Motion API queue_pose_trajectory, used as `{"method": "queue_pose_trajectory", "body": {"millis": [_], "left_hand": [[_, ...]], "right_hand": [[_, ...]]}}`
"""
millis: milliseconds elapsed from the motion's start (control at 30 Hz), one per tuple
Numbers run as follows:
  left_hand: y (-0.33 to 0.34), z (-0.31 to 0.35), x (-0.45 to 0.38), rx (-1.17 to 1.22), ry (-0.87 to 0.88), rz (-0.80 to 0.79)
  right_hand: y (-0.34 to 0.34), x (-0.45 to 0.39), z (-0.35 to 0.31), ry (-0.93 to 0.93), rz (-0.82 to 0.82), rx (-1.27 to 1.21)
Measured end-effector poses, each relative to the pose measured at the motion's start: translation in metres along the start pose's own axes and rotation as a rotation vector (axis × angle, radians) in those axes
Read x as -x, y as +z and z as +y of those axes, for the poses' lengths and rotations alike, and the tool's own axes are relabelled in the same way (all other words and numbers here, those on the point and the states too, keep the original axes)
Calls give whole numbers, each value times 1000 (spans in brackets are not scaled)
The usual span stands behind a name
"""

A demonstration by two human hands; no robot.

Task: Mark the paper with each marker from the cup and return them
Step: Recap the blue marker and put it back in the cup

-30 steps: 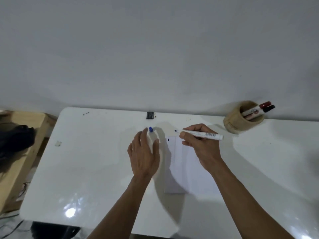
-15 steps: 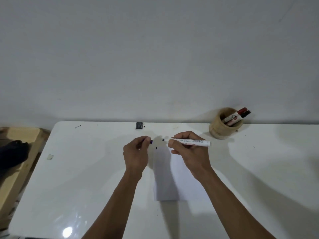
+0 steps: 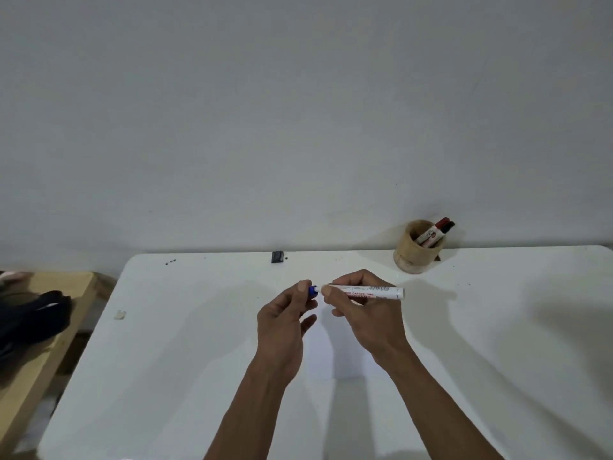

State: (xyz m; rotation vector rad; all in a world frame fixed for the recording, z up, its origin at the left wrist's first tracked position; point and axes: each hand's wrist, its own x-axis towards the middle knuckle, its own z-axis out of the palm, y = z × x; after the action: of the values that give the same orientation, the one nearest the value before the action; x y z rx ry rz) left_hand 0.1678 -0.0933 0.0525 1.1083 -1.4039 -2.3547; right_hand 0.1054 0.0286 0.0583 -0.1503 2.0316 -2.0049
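My right hand (image 3: pixel 361 313) grips a white marker (image 3: pixel 368 291) held level above the table, its tip end pointing left. My left hand (image 3: pixel 285 323) pinches the blue cap (image 3: pixel 313 290) right at that tip, cap and marker meeting end to end. The white paper (image 3: pixel 335 356) lies on the table under and between my hands, mostly hidden by them. A round wooden cup (image 3: pixel 416 250) stands at the back right by the wall, with a red-capped marker (image 3: pixel 436 229) and a black-capped marker (image 3: pixel 447 227) leaning in it.
The white table (image 3: pixel 185 343) runs against a plain wall. A small dark object (image 3: pixel 277 256) sits at the back edge in the middle. A scrap of tape (image 3: pixel 120 314) lies at the left. A wooden bench (image 3: pixel 49 327) with dark cloth stands left of the table.
My left hand lifted off the table with the blue cap and brought it right onto the marker's tip. The view tilted up, so the cup and table sit lower in the frame.
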Motion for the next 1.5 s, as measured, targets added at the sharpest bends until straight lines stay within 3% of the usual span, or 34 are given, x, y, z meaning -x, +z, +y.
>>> {"method": "queue_pose_trajectory", "body": {"millis": [433,533,633,733,900,1100,1233,1367,1500], "left_hand": [[-29,-20,49,18,53,-144],[-28,-25,54,-34,76,-154],[-25,-21,51,-19,81,-120],[-14,-12,41,-103,157,-123],[38,1,27,-370,356,-201],[113,-4,10,-555,459,-270],[146,-17,-20,-527,353,-195],[171,-33,-49,-736,351,-115],[197,-49,-78,-851,308,-111]], "right_hand": [[5,86,2,146,126,-248],[-5,96,0,208,82,-332],[-26,97,-6,205,156,-407],[-51,86,-13,69,195,-18],[-79,56,-16,-123,94,587],[-115,9,-9,-169,0,715],[-146,-29,-12,-169,166,490],[-173,-74,-14,-252,405,338],[-182,-114,-10,-272,531,271]]}}
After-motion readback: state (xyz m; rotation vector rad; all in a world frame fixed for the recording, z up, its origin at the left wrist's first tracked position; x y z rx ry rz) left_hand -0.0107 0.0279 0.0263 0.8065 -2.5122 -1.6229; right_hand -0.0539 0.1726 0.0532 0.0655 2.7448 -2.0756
